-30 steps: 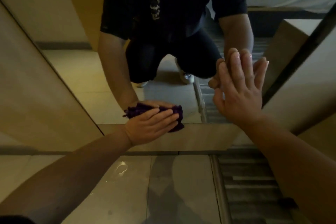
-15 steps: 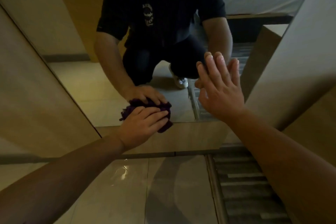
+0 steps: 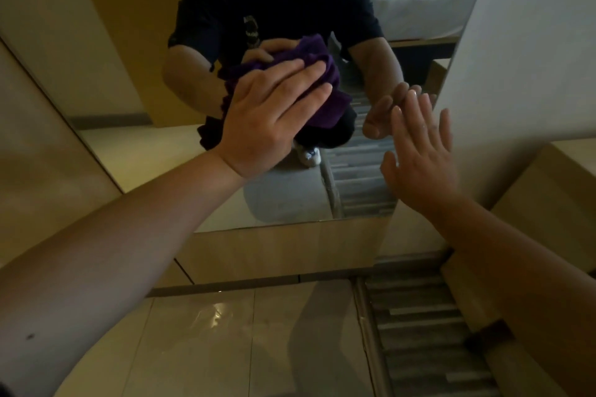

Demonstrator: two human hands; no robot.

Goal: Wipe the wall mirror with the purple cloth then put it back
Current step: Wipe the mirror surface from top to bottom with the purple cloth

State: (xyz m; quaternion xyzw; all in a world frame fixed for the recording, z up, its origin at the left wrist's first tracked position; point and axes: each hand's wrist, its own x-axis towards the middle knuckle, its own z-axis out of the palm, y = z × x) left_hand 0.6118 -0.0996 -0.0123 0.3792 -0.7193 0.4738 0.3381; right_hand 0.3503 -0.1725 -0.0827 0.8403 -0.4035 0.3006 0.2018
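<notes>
The wall mirror (image 3: 135, 155) stands upright in front of me and reaches down to a beige panel near the floor. My left hand (image 3: 267, 116) presses the crumpled purple cloth (image 3: 332, 97) flat against the glass, around mid-height of the visible pane. Most of the cloth is hidden under my palm and fingers. My right hand (image 3: 419, 155) rests flat on the mirror near its right edge, fingers spread, holding nothing. The glass reflects a crouching person in dark clothes and both hands.
A beige wall panel (image 3: 283, 251) runs below the mirror. A white wall (image 3: 522, 58) and a beige cabinet (image 3: 554, 200) stand to the right. Glossy floor tiles (image 3: 209, 338) lie beneath, with a striped grey rug (image 3: 429, 342) at right. A bed shows in the reflection.
My left hand has slid the purple cloth up the glass from the mirror's bottom edge toward the middle. My right hand has stayed flat on the glass near the right edge.
</notes>
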